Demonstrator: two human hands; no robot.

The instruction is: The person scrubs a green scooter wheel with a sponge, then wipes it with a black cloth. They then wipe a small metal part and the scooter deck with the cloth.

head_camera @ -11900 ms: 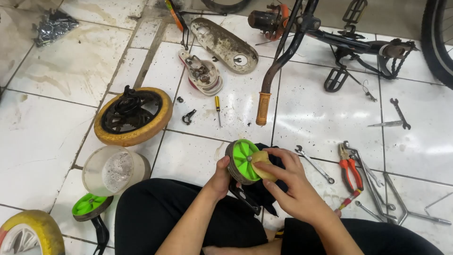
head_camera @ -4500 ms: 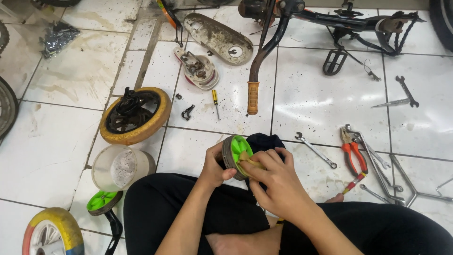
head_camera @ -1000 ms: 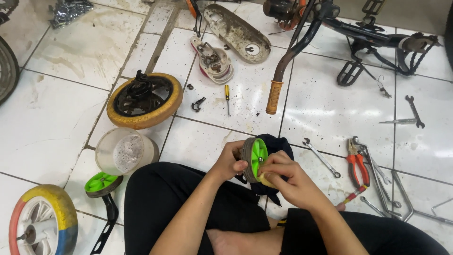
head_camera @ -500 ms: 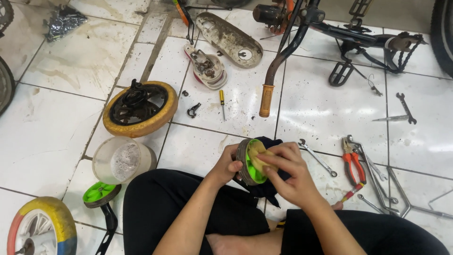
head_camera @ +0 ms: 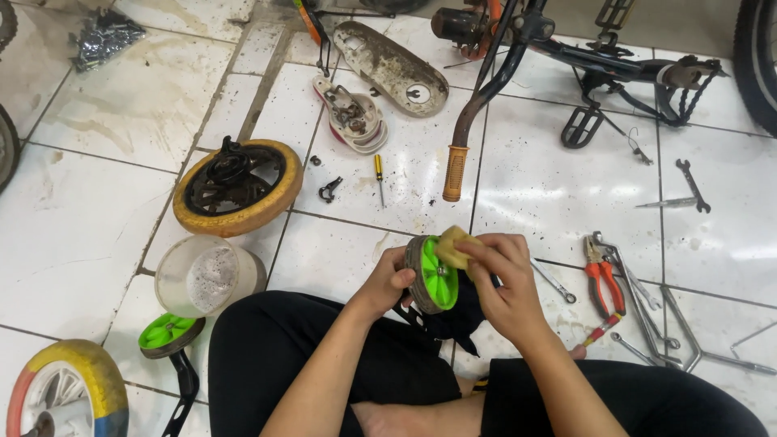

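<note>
The small green-hubbed wheel (head_camera: 431,275) is held just above the person's lap, near the centre of the head view, and sits between the two hands. The left hand (head_camera: 387,281) lies at 9 o'clock of the wheel, fingers closed around the tyre's rear edge; it holds the wheel on edge, so that the green hub faces toward 3 o'clock and the axle line runs roughly from 9 to 3 o'clock. The right hand (head_camera: 503,283) lies at 3 o'clock of the wheel, fingers curled around a yellowish sponge (head_camera: 453,248), which is pressed against the hub's upper face at about 1 o'clock of the wheel centre. Both hands touch the wheel or its contact piece; neither is open. The left hand is the nearer support, and the right hand is the working hand. A dark cloth (head_camera: 453,320) hangs below the wheel at 6 o'clock. On the tiled floor (head_camera: 97,210), a translucent tub (head_camera: 206,277) stands at 9 o'clock, well apart from the hands; a second green wheel on a bracket (head_camera: 168,333) lies at 8 o'clock. Red-handled pliers (head_camera: 603,279) lie at 3 o'clock, near the right hand. A yellow-tyred wheel (head_camera: 239,186) lies at 10 o'clock.
</note>
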